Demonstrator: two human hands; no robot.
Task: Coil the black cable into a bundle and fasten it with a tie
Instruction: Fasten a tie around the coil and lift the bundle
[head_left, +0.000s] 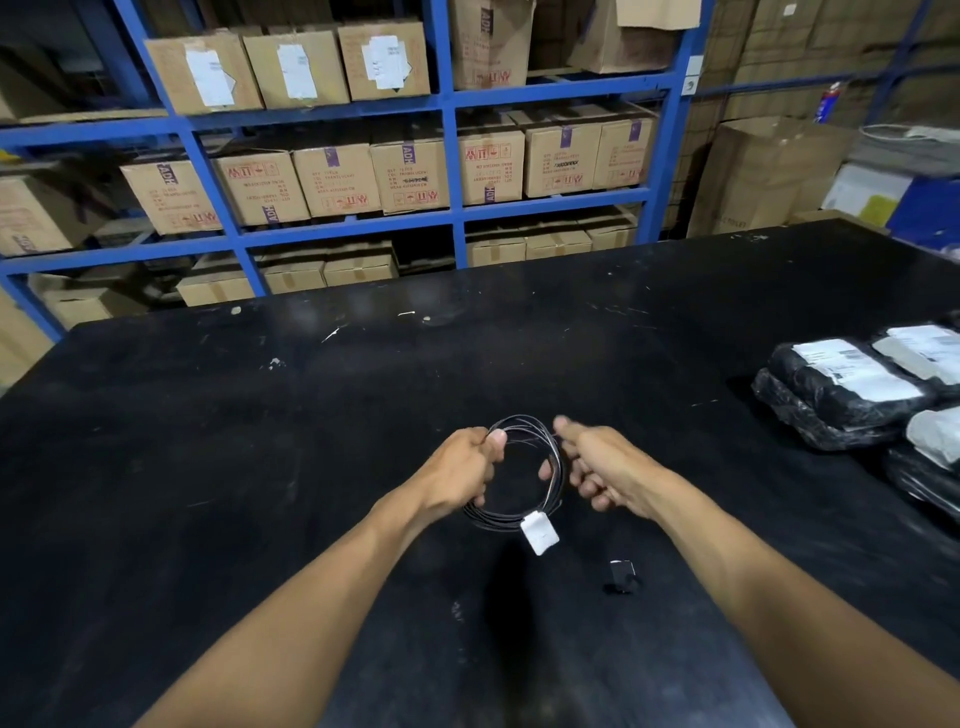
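Above a scuffed black desk (260, 467) before blue shelving (447, 156), both hands, left (462, 467) and right (602, 467), grip the upright coiled black cable (498, 517) on opposite sides.

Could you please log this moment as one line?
stage: coiling | left hand: gripping black cable coil | right hand: holding coil | tie: not visible

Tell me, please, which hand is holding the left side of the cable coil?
The left hand grips the left side of the black cable coil; the right hand pinches the opposite side, above the white tag.
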